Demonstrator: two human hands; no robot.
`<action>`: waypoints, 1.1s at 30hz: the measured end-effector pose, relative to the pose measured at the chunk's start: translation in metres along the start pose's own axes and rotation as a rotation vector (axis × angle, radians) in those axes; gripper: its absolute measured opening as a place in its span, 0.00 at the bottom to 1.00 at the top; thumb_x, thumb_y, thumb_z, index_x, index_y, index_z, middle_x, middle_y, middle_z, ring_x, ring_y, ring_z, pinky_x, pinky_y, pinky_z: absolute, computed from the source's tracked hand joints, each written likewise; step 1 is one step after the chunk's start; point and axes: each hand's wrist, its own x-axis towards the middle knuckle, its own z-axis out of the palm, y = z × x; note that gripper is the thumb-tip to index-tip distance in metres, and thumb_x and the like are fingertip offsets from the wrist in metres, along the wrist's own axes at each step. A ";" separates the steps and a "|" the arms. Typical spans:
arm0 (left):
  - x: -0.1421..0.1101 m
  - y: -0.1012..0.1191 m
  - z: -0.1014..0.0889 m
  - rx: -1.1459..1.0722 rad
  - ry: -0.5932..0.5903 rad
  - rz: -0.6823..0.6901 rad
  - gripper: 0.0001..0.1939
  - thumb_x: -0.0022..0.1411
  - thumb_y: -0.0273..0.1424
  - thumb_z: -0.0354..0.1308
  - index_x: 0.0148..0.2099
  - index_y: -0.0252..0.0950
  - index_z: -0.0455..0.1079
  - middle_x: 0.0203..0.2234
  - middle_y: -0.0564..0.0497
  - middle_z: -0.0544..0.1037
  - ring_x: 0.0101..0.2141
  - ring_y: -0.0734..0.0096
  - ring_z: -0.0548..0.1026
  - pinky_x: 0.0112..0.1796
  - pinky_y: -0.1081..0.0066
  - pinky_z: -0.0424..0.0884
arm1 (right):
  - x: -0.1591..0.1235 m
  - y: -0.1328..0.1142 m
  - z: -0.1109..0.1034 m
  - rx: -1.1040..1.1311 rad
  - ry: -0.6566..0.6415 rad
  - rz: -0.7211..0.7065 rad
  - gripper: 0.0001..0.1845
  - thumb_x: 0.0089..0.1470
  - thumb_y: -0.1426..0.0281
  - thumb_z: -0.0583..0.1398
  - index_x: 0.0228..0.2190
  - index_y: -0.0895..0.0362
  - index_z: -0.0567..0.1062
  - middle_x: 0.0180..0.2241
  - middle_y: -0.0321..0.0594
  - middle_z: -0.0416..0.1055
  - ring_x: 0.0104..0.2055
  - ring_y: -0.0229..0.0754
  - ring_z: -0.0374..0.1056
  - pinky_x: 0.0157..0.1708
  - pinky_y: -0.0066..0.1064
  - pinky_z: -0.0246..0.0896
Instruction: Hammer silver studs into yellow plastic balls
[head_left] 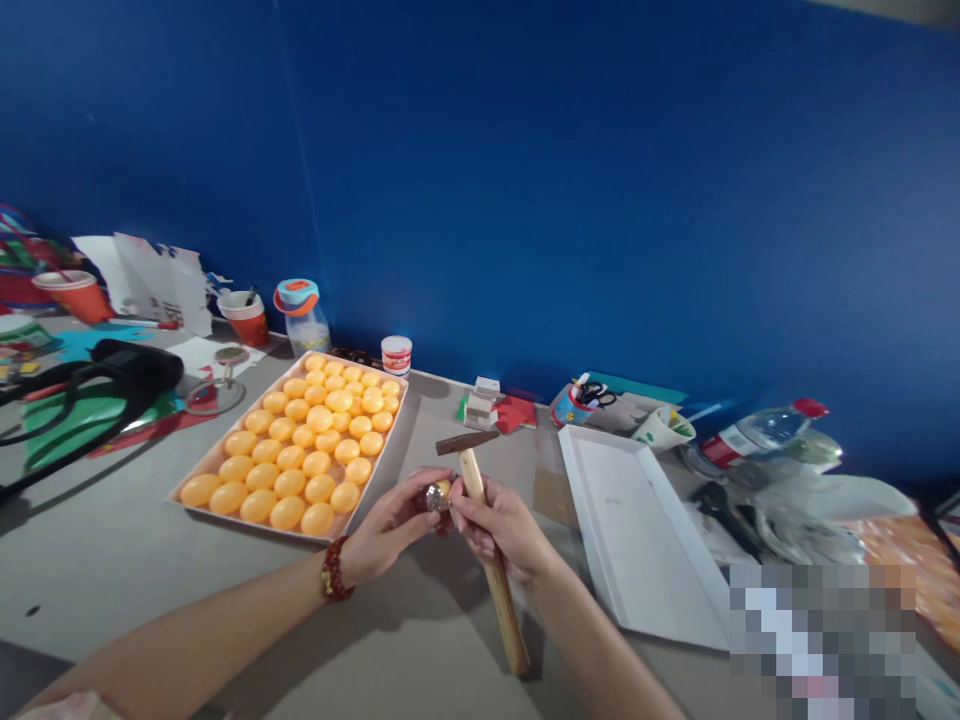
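My left hand, with a dark red beaded bracelet at its wrist, pinches a small shiny, rounded metal piece between thumb and fingers. What lies under those fingertips is partly hidden. My right hand is closed round the wooden handle of a hammer. Its dark head points up and away from me, and the handle end slants down towards me. The right fingertips meet the metal piece from its right side. Left of my hands lies a shallow tray filled with several orange balls.
A white shallow box lid lies to the right. Behind stand a lidded jar, a pen cup with scissors and a jug. A bottle and plastic bags are far right; black straps far left. A blue wall closes the back.
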 end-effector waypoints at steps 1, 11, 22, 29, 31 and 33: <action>0.000 0.000 -0.001 0.018 0.002 0.015 0.22 0.65 0.30 0.58 0.60 0.44 0.67 0.54 0.44 0.68 0.42 0.65 0.73 0.43 0.65 0.74 | 0.000 0.000 0.000 -0.006 0.003 -0.003 0.21 0.45 0.57 0.69 0.30 0.57 0.67 0.19 0.27 0.66 0.12 0.24 0.45 0.12 0.20 0.39; 0.001 -0.001 0.000 0.150 0.089 0.041 0.20 0.65 0.32 0.57 0.59 0.42 0.66 0.47 0.45 0.73 0.34 0.69 0.75 0.37 0.68 0.75 | 0.001 0.002 0.003 -0.065 0.034 0.008 0.20 0.47 0.58 0.69 0.29 0.57 0.68 0.21 0.29 0.70 0.12 0.24 0.48 0.12 0.19 0.41; 0.003 0.001 0.001 0.078 0.068 0.018 0.18 0.66 0.31 0.57 0.57 0.36 0.67 0.39 0.46 0.76 0.34 0.69 0.75 0.37 0.68 0.74 | 0.001 0.005 0.006 -0.088 0.082 -0.020 0.21 0.46 0.56 0.68 0.31 0.56 0.68 0.23 0.30 0.71 0.12 0.24 0.49 0.12 0.20 0.43; 0.003 0.011 0.007 0.166 0.125 0.041 0.16 0.64 0.31 0.58 0.54 0.37 0.69 0.38 0.47 0.77 0.33 0.70 0.75 0.37 0.69 0.74 | 0.001 0.006 0.008 -0.191 0.118 -0.068 0.18 0.48 0.56 0.65 0.32 0.55 0.67 0.24 0.30 0.72 0.12 0.25 0.50 0.12 0.20 0.45; 0.003 0.013 0.009 0.189 0.148 0.042 0.16 0.64 0.31 0.58 0.54 0.36 0.70 0.38 0.47 0.78 0.33 0.69 0.76 0.37 0.69 0.75 | 0.001 0.008 0.007 -0.224 0.126 -0.081 0.16 0.50 0.58 0.63 0.32 0.55 0.67 0.24 0.30 0.72 0.12 0.26 0.51 0.13 0.21 0.45; 0.003 0.014 0.010 0.200 0.156 0.044 0.16 0.64 0.32 0.59 0.54 0.36 0.70 0.39 0.46 0.78 0.34 0.68 0.76 0.38 0.68 0.75 | 0.001 0.009 0.007 -0.259 0.131 -0.096 0.14 0.51 0.59 0.62 0.32 0.55 0.67 0.24 0.30 0.72 0.12 0.26 0.51 0.13 0.21 0.45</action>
